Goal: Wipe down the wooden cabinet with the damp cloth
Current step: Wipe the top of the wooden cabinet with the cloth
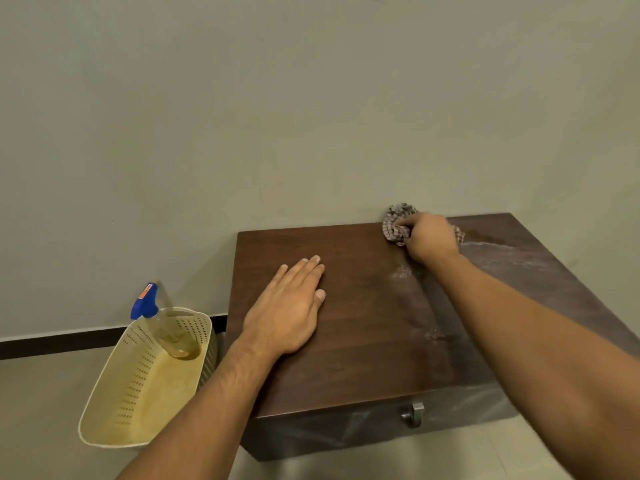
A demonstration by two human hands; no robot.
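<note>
1. A plain pale wall (311,98) filled the upper part of the view, with a dark skirting strip (69,341) along its foot on the left.
2. The wooden cabinet (374,334) stood on the floor (41,393) with its back edge against the wall. Pale smears lay across the right part of its dark brown top, while the left part looked even in colour.
3. A cream perforated basket (138,382) sat on the floor just beside the cabinet's left side.
4. A clear spray bottle (173,336) with a blue trigger head leaned in the far end of the basket, its head rising above the rim.
5. The left hand (287,306) lay palm down on the left-middle of the cabinet top. Its fingers were straight and close together, so its grip was apart and held nothing.
6. The right hand (431,239) reached to the back edge of the top, near the wall, fingers curled and its grip clamped on the cloth.
7. The cloth (394,225), checked and bunched up, was pressed onto the cabinet top at that back edge, its upper folds against the wall.
8. A small metal handle (414,414) stuck out from the cabinet's front face.
</note>
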